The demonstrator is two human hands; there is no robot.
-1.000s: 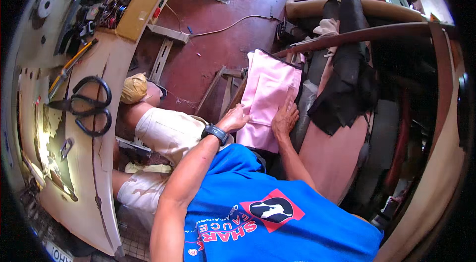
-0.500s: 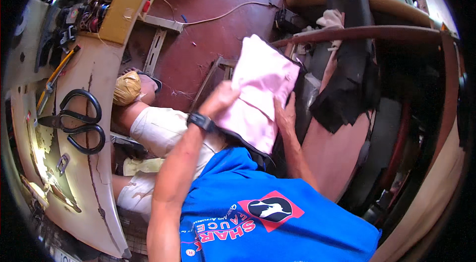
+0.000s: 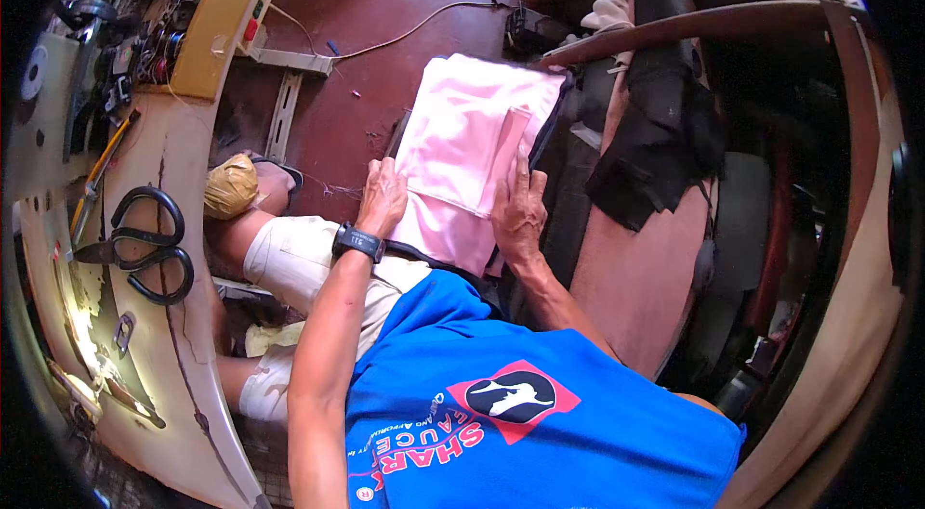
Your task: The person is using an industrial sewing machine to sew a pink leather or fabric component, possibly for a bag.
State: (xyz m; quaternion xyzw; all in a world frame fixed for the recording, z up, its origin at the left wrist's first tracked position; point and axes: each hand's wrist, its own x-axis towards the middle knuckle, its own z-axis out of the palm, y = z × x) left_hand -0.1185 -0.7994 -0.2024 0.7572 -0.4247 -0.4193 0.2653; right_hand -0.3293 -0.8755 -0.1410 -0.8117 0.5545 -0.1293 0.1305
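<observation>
A folded pink cloth (image 3: 461,148) lies on top of a dark stack beside my knee. My left hand (image 3: 383,198), with a black watch on the wrist, rests flat on the cloth's left edge. My right hand (image 3: 518,208) presses on its lower right part, the fingers stretched along a narrow pink strip. Neither hand closes around anything.
A worn cream workbench (image 3: 188,220) curves along the left, with large black scissors (image 3: 145,241), a yellow-handled tool (image 3: 104,167) and a yellow box of bobbins (image 3: 207,23). Black fabric (image 3: 655,124) hangs over a wooden rail (image 3: 694,23) to the right. A cable (image 3: 405,32) crosses the red floor.
The pink cloth has been laid down flatter and spread wider. My left hand slid from its middle to its left edge, and my right hand moved up onto its right side.
</observation>
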